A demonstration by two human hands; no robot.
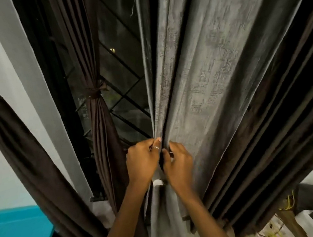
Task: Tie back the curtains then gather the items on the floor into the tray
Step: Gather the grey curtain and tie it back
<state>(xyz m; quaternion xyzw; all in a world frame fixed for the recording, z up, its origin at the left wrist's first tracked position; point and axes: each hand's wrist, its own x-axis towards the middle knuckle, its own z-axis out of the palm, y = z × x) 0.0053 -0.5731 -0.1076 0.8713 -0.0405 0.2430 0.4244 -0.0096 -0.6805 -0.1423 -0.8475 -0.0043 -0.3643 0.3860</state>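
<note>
Your left hand (142, 161) and right hand (179, 165) meet at the inner edge of the grey curtain (195, 76), which hangs in front of the window (120, 64). Each grip is closed on the cloth. The left pinches a fold between thumb and fingers, with a ring (155, 147) on 1 finger. The right curls round the next fold, just beside it. The cloth is bunched narrow between your wrists and fans wide above. To the left, 1 brown curtain (99, 133) hangs gathered, with a tie (93, 94) wrapped round it.
</note>
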